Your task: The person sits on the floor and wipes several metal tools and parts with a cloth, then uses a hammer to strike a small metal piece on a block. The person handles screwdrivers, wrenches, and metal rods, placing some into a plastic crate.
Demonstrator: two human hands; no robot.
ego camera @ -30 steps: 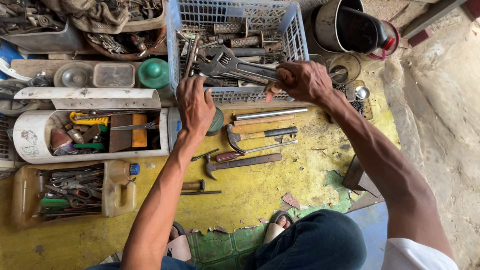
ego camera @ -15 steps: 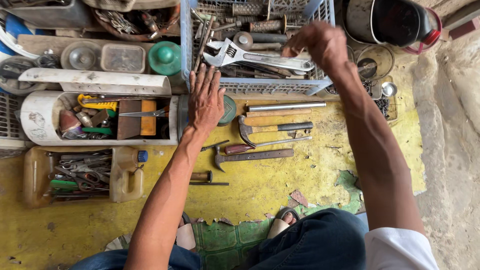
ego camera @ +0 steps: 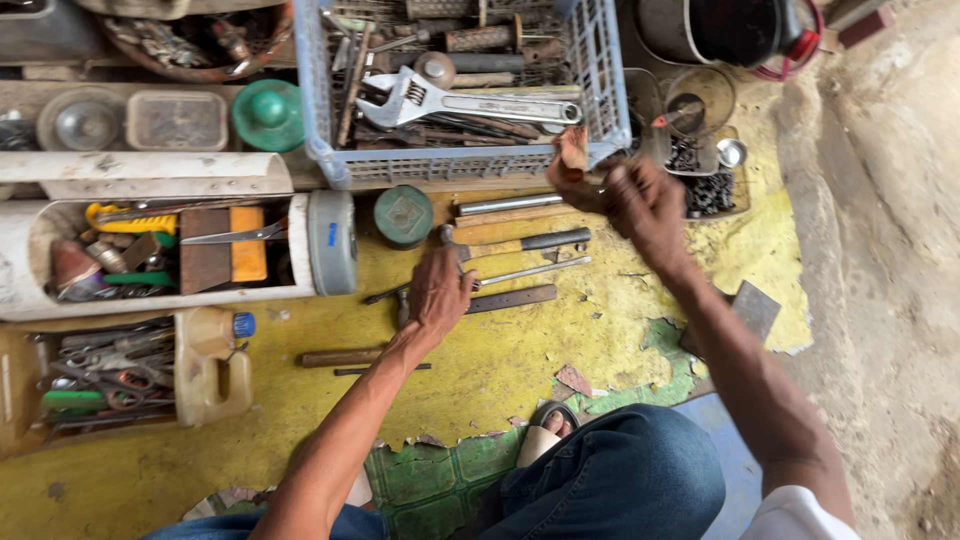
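- The blue basket (ego camera: 330, 150) held a big adjustable wrench (ego camera: 470, 103).
- The left hand (ego camera: 440, 290) lay flat, fingers spread, on floor tools, gripping nothing.
- The right hand (ego camera: 640, 205) was closed on a small brown piece (ego camera: 574, 152), perhaps wood, beside the basket's front edge.

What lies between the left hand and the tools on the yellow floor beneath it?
Nothing visible. The left hand already rests on the row of floor tools, beside the round green tin. The right hand holds a small brownish object, apart from them.
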